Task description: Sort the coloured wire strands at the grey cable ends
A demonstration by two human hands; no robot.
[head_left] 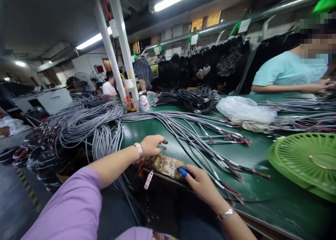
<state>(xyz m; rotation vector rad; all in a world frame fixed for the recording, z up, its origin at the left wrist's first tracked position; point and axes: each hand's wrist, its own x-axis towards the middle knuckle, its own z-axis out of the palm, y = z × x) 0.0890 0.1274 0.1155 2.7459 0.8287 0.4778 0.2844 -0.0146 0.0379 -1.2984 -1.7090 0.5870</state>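
My left hand (153, 144) rests at the near edge of the green table (257, 156), fingers curled over a small dark piece that I cannot make out. My right hand (201, 183), with a blue cover on the fingertip, is pinched at the end of a brownish taped block (165, 164) lying on the table edge between both hands. A white tag (148, 180) hangs below the block. Grey cables (194, 135) with red and black stripped ends fan out just beyond my hands.
Large bundles of grey cable (86, 122) drape over the table's left end. A green plastic basket (307, 161) sits at the right. A white plastic bag (245, 108), bottles (143, 103) by a white post and black cable bundles lie farther back. A person in a light blue shirt (288, 70) works opposite.
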